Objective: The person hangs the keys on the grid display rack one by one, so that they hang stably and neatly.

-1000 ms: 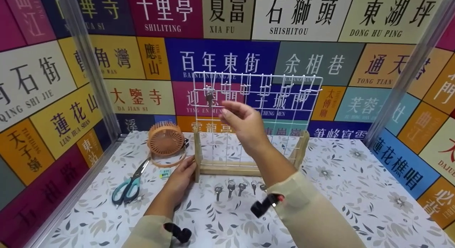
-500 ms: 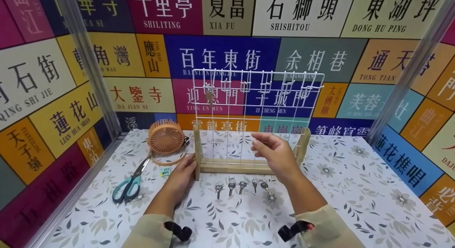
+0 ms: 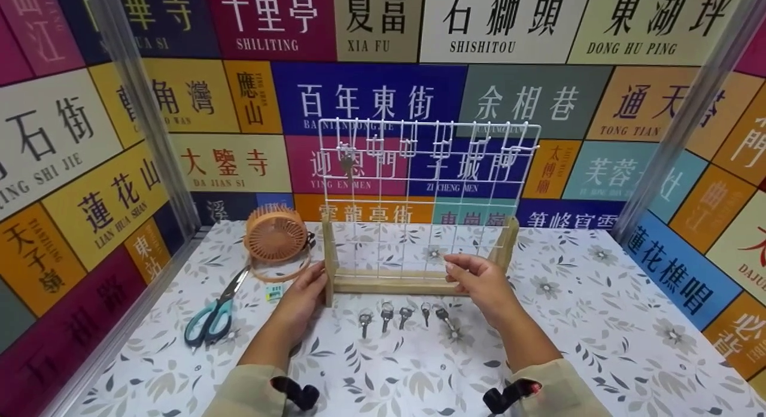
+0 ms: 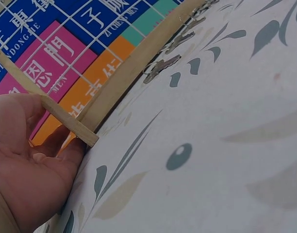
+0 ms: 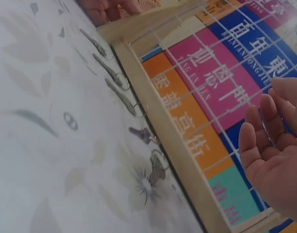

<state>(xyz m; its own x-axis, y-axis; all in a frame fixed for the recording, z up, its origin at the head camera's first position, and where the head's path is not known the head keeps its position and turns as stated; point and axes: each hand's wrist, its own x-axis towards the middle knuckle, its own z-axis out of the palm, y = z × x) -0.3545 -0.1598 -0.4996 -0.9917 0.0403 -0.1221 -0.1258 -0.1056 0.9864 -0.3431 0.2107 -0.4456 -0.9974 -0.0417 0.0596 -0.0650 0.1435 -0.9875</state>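
A white wire-grid rack on a wooden base (image 3: 389,283) stands upright in the head view, with several white hooks along its top. From the leftmost hook hangs a key (image 3: 347,164). My left hand (image 3: 302,294) holds the foot of the rack's left wooden upright (image 4: 71,124), its fingers reaching behind the wood. Nothing is held by my right hand (image 3: 479,279), which hovers in front of the base's right end; its fingers are loosely bent in the right wrist view. Several keys with rings lie in a row before the base, including a key (image 3: 443,317) at the right end.
Left of the rack stand an orange fan (image 3: 276,236) and a small green-and-white item (image 3: 273,292). Scissors (image 3: 210,315) with teal and black handles lie farther left. A flower-patterned cloth (image 3: 383,375) covers the table, and sign-covered walls (image 3: 371,22) surround it.
My right hand has come down and to the right, away from the hanging key to near the base. My left hand has stayed at the left upright.
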